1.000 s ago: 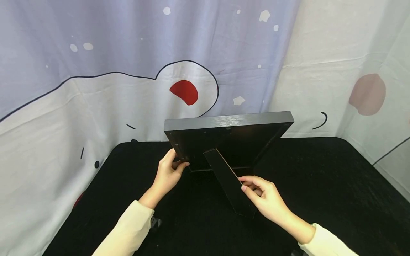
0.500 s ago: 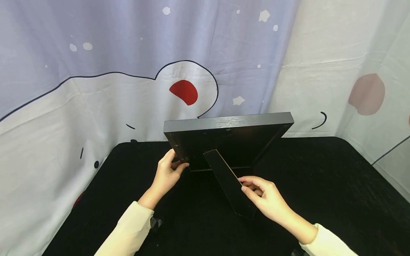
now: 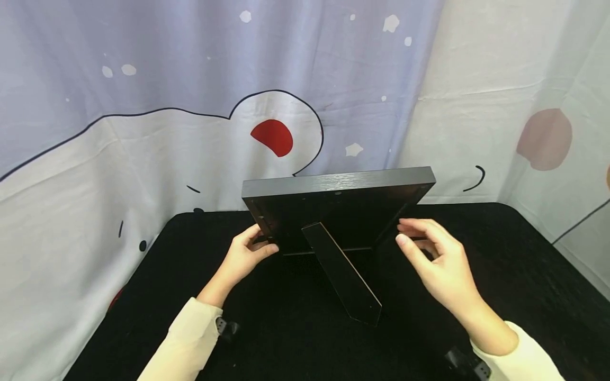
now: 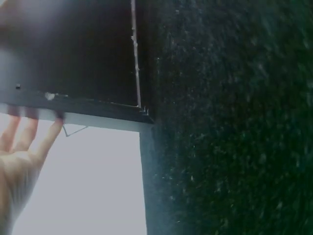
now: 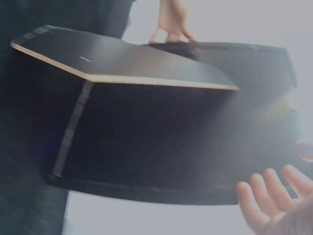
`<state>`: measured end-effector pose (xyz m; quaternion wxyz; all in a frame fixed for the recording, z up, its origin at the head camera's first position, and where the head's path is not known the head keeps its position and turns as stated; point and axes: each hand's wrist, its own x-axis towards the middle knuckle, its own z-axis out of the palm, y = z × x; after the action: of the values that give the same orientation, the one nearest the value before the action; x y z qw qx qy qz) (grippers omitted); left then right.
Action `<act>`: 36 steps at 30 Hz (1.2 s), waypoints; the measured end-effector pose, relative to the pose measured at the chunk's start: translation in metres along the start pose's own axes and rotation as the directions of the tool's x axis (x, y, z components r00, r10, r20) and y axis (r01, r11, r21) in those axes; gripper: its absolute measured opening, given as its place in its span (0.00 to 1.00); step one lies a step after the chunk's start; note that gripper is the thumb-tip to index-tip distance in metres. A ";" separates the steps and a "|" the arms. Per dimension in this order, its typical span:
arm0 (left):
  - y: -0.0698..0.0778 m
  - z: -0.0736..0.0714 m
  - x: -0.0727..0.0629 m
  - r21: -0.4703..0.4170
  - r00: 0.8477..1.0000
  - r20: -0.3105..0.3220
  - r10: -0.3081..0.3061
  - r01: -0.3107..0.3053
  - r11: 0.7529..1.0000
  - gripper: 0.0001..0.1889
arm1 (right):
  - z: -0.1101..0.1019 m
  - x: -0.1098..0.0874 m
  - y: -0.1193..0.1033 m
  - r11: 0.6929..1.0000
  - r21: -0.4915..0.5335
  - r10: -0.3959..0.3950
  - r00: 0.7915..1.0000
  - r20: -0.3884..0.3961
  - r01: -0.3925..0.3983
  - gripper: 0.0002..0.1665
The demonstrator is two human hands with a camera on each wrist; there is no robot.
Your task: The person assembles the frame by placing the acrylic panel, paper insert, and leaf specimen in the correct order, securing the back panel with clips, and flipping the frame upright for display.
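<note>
A dark picture frame [image 3: 339, 181] stands leaning on the black table with its back toward me. From that back an easel leg [image 3: 344, 278] slants down to the cloth, its pale cut edge showing. My left hand [image 3: 240, 260] is at the frame's left side; in the left wrist view the straight fingertips [image 4: 57, 122] touch the side edge, thumb off it. My right hand [image 3: 439, 259] is beside the frame's right edge, fingers relaxed and slightly bent, holding nothing. The right wrist view shows its fingers [image 5: 271, 188] near the frame's edge. The frame's front is hidden.
Black cloth covers the table [image 3: 505, 286], whose far corners are rounded. Behind it hangs a patterned curtain [image 3: 190, 63], lilac and white. A small dark device [image 3: 227, 328] sits at my left wrist, another [image 3: 469, 364] at my right.
My right hand has let go of the easel leg and moved up and right to the frame's right side. My left thumb has eased away from the frame's edge. The frame stays in place.
</note>
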<state>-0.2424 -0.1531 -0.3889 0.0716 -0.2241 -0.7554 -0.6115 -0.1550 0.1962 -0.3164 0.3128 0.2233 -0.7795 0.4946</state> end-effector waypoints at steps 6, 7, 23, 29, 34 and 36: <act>-0.014 -0.004 0.001 -0.181 0.999 0.023 0.040 -0.035 0.983 0.23 | -0.016 0.014 -0.013 0.997 0.060 -0.038 0.976 -0.216 0.052 0.18; -0.017 -0.005 0.001 -0.216 0.998 0.032 0.048 -0.040 0.975 0.23 | -0.017 0.015 -0.014 0.996 0.074 -0.031 0.971 -0.237 0.050 0.19; -0.032 -0.004 0.008 -0.446 0.993 0.117 0.029 0.027 0.895 0.11 | -0.016 0.045 -0.027 0.911 0.291 0.337 0.933 -0.122 -0.291 0.25; -0.038 -0.004 0.009 -0.468 0.987 0.162 0.011 0.067 0.881 0.11 | -0.011 0.052 -0.028 0.873 0.298 0.431 0.897 -0.100 -0.386 0.25; -0.042 -0.005 0.008 -0.478 0.986 0.168 0.012 0.071 0.875 0.11 | -0.009 0.055 -0.031 0.868 0.285 0.450 0.887 -0.107 -0.406 0.25; -0.042 -0.005 0.008 -0.478 0.987 0.161 0.005 0.073 0.875 0.11 | -0.008 0.056 -0.031 0.864 0.293 0.454 0.884 -0.107 -0.409 0.24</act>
<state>-0.2687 -0.1621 -0.4223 -0.0571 -0.2690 -0.5865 -0.7619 -0.1716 0.1881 -0.2545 0.2277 0.0383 -0.7072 0.6682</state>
